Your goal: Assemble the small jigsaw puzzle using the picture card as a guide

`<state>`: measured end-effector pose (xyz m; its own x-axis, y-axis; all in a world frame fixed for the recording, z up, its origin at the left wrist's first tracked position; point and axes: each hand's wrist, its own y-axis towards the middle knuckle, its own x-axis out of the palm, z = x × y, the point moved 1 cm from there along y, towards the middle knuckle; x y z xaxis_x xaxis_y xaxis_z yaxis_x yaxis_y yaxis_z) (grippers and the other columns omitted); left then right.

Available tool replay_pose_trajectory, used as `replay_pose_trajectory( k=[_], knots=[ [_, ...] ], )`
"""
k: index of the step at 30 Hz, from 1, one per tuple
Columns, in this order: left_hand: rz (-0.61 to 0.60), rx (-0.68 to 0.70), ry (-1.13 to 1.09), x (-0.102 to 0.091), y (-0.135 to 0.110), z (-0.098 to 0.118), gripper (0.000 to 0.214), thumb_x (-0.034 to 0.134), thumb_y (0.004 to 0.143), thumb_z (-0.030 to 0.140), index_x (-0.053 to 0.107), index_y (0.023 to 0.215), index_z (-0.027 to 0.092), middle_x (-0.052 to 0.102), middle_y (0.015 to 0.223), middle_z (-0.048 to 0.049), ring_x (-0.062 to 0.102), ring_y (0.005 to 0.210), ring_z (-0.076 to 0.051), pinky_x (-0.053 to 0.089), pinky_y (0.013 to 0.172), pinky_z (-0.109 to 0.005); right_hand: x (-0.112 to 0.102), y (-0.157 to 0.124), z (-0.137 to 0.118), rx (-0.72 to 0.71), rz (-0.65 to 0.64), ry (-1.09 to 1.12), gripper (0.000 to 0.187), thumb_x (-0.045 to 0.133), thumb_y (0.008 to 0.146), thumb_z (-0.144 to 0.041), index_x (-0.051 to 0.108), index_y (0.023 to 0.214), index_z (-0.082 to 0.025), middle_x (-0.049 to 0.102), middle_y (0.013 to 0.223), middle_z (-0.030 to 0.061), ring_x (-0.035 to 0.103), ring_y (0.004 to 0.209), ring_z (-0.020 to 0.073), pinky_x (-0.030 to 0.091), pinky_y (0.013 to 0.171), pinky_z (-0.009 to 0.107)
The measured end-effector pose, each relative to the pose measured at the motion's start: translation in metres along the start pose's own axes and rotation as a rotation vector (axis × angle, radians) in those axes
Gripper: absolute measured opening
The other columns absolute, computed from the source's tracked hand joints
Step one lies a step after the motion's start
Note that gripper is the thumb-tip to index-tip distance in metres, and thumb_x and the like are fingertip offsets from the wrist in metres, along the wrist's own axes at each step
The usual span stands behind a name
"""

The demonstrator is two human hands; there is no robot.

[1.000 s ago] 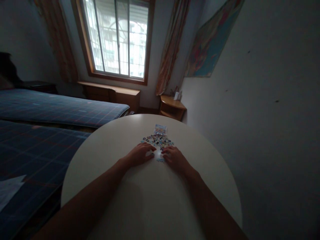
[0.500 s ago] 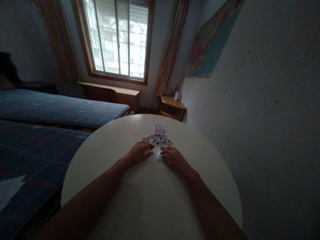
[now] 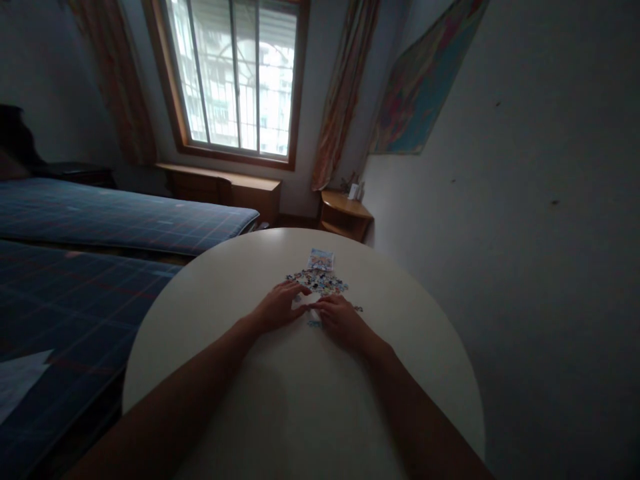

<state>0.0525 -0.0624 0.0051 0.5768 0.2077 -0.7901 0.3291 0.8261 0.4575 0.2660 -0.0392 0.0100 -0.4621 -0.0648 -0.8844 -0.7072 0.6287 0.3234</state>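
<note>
A heap of small jigsaw puzzle pieces [image 3: 320, 281] lies on the round white table [image 3: 295, 400], with a small printed picture card [image 3: 321, 259] just behind it. My left hand [image 3: 281, 307] rests at the heap's near left edge, thumb and forefinger apart in a curve. From the right, my right hand [image 3: 343, 319] reaches across, its fingertips drawn together and meeting the left thumb tip. Whatever is between them is too small to make out. A few joined light-blue pieces [image 3: 314, 324] lie just in front of the hands. Right of the right fingers sits a loose piece [image 3: 358, 309].
Plaid mattresses [image 3: 125, 213] lie along the left, with white paper [image 3: 23, 380] on the nearer one. Past the table stand a wooden desk [image 3: 250, 190] under the window [image 3: 235, 80] and a corner shelf [image 3: 346, 205]. A wall [image 3: 525, 280] runs along the right.
My right hand has moved left, bringing its fingertips to my left thumb. The joined light-blue pieces sit slightly further left. A loose piece now shows right of my right hand.
</note>
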Motion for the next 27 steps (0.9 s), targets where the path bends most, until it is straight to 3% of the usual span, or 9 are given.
replay_pose_trajectory(
  k=[4,10,17,23,27],
  knots=[
    [-0.052,0.009,0.019,0.004,-0.004,0.004,0.051,0.070,0.084,0.044,0.056,0.127,0.021,0.059,0.132,-0.0109,0.051,0.127,-0.029,0.040,0.110,-0.045,0.001,0.000,-0.001,0.031,-0.066,-0.102,0.046,0.053,0.089,-0.011,0.067,0.127,-0.033,0.062,0.130,0.0066,0.051,0.121,0.0256,0.037,0.106,0.047],
    [-0.115,-0.031,0.046,0.014,-0.006,-0.002,0.069,0.070,0.082,0.052,0.048,0.139,0.019,0.047,0.147,-0.0137,0.035,0.142,-0.034,0.030,0.117,-0.050,-0.021,-0.008,0.018,0.130,-0.036,-0.152,0.027,0.064,0.087,-0.022,0.077,0.107,-0.034,0.067,0.124,0.0052,0.053,0.117,0.0271,0.039,0.101,0.048],
    [-0.124,-0.049,0.057,0.008,-0.006,-0.009,0.067,0.069,0.083,0.052,0.049,0.139,0.019,0.048,0.147,-0.0130,0.033,0.143,-0.032,0.029,0.119,-0.049,-0.035,-0.014,0.033,0.136,-0.050,-0.054,0.010,0.074,0.079,-0.027,0.081,0.086,-0.030,0.073,0.107,0.0055,0.061,0.102,0.0247,0.045,0.093,0.042],
    [-0.113,-0.047,0.061,0.008,-0.006,-0.010,0.063,0.069,0.085,0.046,0.048,0.139,0.020,0.050,0.146,-0.0114,0.036,0.142,-0.030,0.029,0.119,-0.047,-0.030,-0.012,0.028,0.149,0.007,-0.028,0.017,0.072,0.080,-0.027,0.079,0.096,-0.026,0.072,0.105,0.0077,0.062,0.103,0.0242,0.046,0.094,0.039],
    [-0.106,-0.050,0.060,0.007,-0.006,-0.009,0.060,0.069,0.086,0.046,0.050,0.137,0.021,0.052,0.144,-0.0114,0.037,0.141,-0.030,0.030,0.118,-0.046,-0.028,-0.011,0.026,0.140,-0.009,0.009,0.014,0.073,0.080,-0.028,0.080,0.092,-0.027,0.072,0.105,0.0073,0.063,0.101,0.0234,0.047,0.094,0.038]
  ],
)
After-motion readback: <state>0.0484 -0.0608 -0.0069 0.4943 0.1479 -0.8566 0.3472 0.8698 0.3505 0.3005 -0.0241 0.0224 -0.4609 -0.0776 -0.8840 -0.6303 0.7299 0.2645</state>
